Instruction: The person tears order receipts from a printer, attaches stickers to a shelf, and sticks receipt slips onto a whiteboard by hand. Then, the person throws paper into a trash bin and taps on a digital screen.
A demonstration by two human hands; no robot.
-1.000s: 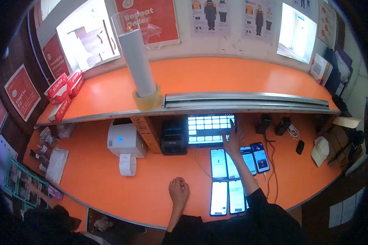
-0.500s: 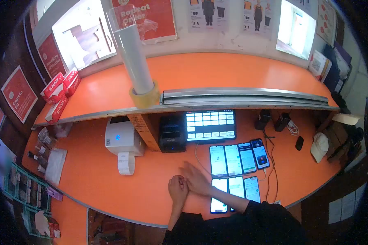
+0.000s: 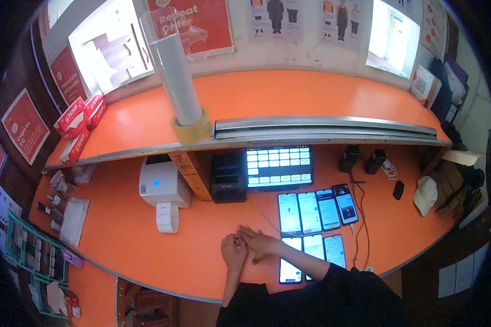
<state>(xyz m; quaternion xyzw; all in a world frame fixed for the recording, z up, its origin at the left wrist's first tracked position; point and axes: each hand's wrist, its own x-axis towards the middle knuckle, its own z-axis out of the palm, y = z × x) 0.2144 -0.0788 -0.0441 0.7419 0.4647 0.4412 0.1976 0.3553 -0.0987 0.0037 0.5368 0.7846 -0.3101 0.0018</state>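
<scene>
My left hand (image 3: 234, 252) rests on the orange counter (image 3: 147, 240) with its fingers curled; whether anything is inside them is hidden. Against it lies my right hand (image 3: 259, 243), fingers extended and touching the left one. Just right of my hands, several lit phones lie in two rows, among them a front one (image 3: 291, 267) partly behind my right forearm and a back one (image 3: 289, 213). Behind the phones stands a tablet (image 3: 279, 167) showing a grid of white tiles. A black printer (image 3: 228, 177) is beside the tablet.
A white label printer (image 3: 161, 184) with a paper strip stands left. Above, the raised shelf (image 3: 311, 98) holds a clear roll, tape (image 3: 191, 131) and red boxes (image 3: 73, 115). Cables, a black mouse (image 3: 399, 189) and a white cap (image 3: 425, 195) are at right. Teal baskets (image 3: 30, 245) stand at left.
My right hand has come down from the tablet to my left hand. The other person's arm and dark head at lower left have gone from view.
</scene>
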